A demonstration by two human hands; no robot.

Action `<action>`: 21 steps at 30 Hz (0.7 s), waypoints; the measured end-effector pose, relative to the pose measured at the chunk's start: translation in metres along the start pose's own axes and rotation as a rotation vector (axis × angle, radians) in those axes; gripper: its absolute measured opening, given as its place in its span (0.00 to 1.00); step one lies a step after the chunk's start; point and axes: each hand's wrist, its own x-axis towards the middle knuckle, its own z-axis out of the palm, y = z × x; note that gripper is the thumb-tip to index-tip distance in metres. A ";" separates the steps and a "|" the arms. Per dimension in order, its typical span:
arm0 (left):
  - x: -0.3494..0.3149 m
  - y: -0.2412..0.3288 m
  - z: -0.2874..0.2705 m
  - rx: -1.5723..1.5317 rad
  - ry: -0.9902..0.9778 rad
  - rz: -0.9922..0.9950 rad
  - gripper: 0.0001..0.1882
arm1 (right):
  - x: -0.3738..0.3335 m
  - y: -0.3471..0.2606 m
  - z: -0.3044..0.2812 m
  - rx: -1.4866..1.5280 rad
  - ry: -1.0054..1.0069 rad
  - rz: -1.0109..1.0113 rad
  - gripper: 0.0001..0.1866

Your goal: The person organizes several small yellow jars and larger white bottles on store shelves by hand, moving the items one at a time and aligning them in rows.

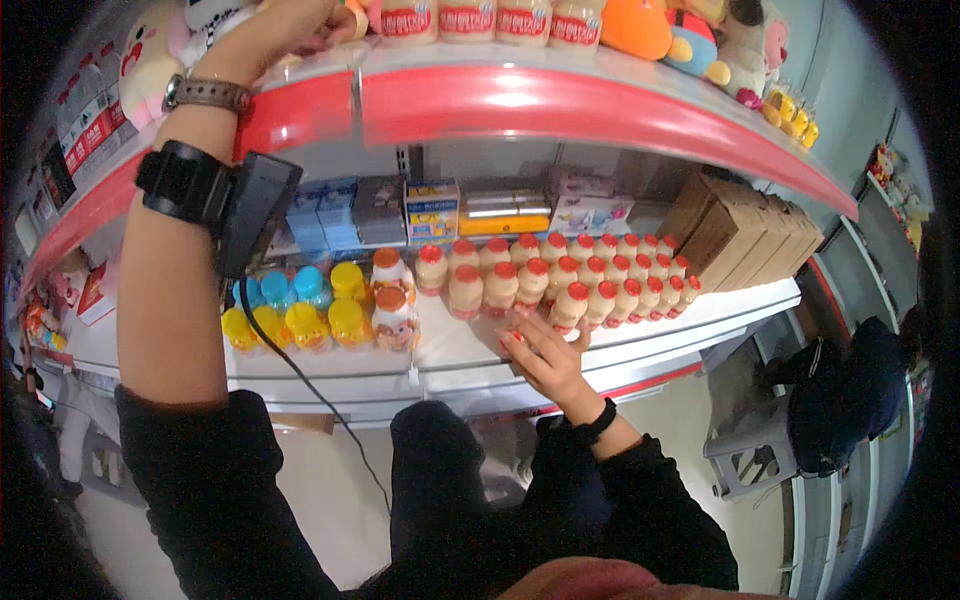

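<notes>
My left hand [300,28] is raised to the upper shelf [480,95], among plush toys and beside large jars [467,20] with red-and-white labels. Its fingers are bent, and the picture's top edge cuts it off, so what they hold, if anything, is hidden. Down at the lower shelf's front edge, my right hand [550,362] has its fingers stretched out and apart. It is nearest to the front row of small beige bottles [572,305] with red caps. A small red spot [517,337] shows among its fingers; I cannot tell what it is.
Bottles with yellow duck-like caps [350,322], blue caps [312,288] and orange caps [395,318] stand left of the beige ones. Brown cartons [735,235] stand at the right end. A black cable [315,390] hangs from a device at my left wrist. A grey stool [745,455] stands right.
</notes>
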 end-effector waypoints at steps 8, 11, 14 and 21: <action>0.012 -0.014 -0.022 0.130 -0.124 0.025 0.30 | 0.050 -0.002 -0.068 0.196 0.036 -0.186 0.19; 0.006 -0.015 -0.009 0.056 -0.077 -0.041 0.31 | 0.086 0.002 -0.103 0.206 0.104 -0.356 0.16; 0.001 -0.004 -0.004 0.032 -0.080 -0.097 0.31 | 0.128 0.022 -0.144 0.337 -0.152 -0.121 0.15; 0.030 -0.044 -0.011 -0.005 -0.107 0.059 0.40 | 0.151 0.049 -0.156 0.015 0.126 -0.299 0.20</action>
